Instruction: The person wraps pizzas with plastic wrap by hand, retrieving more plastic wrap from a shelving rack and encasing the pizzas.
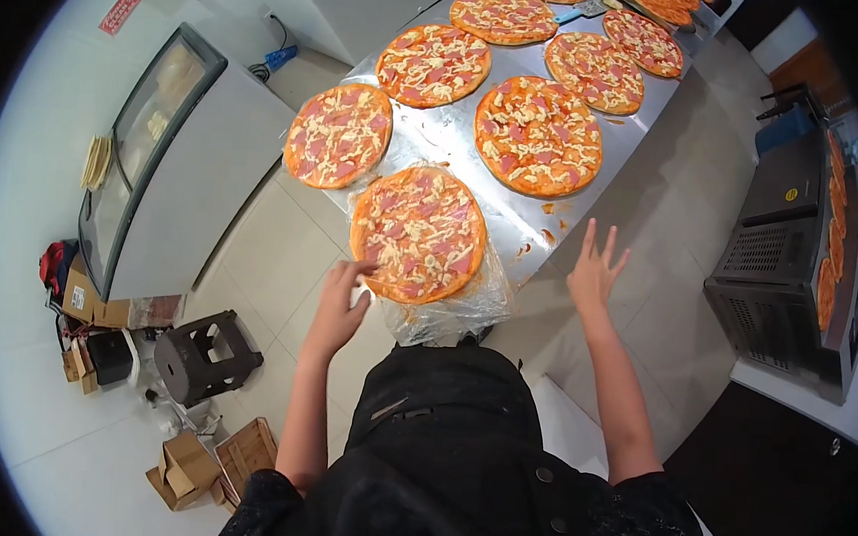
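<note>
The nearest pizza (418,234), topped with pink meat pieces and pale cheese strips, lies at the near end of the metal table (427,135) with clear plastic wrap (436,315) under it and hanging over the edge. At its lower left rim is my left hand (342,297), fingers apart and fingertips by the crust. My right hand (596,270) is raised to the right of the table, fingers spread, holding nothing. Another pizza (538,136) lies behind, and one more (339,136) sits at the table's left edge.
Several more pizzas (434,65) cover the far part of the table, with a spatula (582,11) among them. A glass-fronted display case (185,155) and a dark stool (208,357) are on the left. A metal oven (779,250) stands at the right.
</note>
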`<action>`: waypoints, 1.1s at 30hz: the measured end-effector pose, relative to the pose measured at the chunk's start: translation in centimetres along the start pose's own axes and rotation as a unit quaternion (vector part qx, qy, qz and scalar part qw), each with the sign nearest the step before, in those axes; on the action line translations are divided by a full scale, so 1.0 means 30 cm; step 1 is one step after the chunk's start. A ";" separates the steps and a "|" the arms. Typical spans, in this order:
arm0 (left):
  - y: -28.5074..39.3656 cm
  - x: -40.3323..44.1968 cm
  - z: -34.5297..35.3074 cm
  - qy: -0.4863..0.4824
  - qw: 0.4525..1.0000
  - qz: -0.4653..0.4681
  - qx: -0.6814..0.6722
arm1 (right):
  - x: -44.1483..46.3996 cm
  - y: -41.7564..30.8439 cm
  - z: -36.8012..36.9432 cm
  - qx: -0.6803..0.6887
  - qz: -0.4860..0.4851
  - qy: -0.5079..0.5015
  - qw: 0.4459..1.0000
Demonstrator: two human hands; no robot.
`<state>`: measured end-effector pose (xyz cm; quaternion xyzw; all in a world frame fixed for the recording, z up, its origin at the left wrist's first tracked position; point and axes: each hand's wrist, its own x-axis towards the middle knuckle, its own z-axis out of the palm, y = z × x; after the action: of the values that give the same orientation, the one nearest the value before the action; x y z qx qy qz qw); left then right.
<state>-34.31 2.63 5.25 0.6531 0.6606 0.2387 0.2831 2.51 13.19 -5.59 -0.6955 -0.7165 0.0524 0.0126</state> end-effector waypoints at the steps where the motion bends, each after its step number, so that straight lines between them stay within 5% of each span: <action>1: -0.026 -0.040 -0.018 0.002 1.000 -0.007 -0.001 | 0.003 -0.008 -0.018 -0.001 -0.006 -0.004 1.000; 6: -0.156 -0.200 -0.016 -0.100 0.971 -0.190 -0.103 | 0.047 -0.142 0.012 -0.018 -0.129 0.050 0.990; 16: -0.108 -0.244 0.068 -0.193 0.865 -0.256 -0.385 | 0.085 -0.171 0.035 -0.065 -0.161 0.039 0.984; 19: -0.133 -0.238 0.048 -0.206 0.828 -0.306 -0.422 | 0.039 -0.202 -0.033 -0.016 -0.113 0.092 0.989; 20: -0.159 -0.227 0.062 -0.206 0.826 -0.306 -0.426 | 0.023 -0.212 -0.030 0.130 -0.118 0.039 0.984; 22: -0.235 -0.194 0.134 -0.290 0.712 -0.283 -0.574 | -0.029 -0.249 -0.001 0.407 -0.080 -0.133 0.900; 23: -0.265 -0.174 0.180 -0.291 0.709 -0.280 -0.578 | -0.061 -0.281 0.025 0.526 -0.037 -0.243 0.814; 25: -0.310 -0.116 0.272 -0.416 0.581 -0.237 -0.658 | -0.098 -0.366 -0.041 0.584 0.078 -0.497 0.637; 26: -0.328 -0.091 0.308 -0.420 0.577 -0.234 -0.660 | -0.104 -0.381 -0.035 0.581 0.083 -0.495 0.641; 28: -0.351 -0.051 0.376 -0.509 0.523 -0.203 -0.654 | -0.105 -0.396 -0.017 0.552 0.136 -0.619 0.542; 33: -0.445 0.013 0.443 -0.525 0.472 -0.213 -0.676 | -0.048 -0.396 0.039 0.529 0.177 -0.640 0.528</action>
<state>-34.91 1.87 -13.56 0.1017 0.1407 0.1561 0.9724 -9.38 11.35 -5.56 -0.4538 -0.2355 0.8543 -0.0932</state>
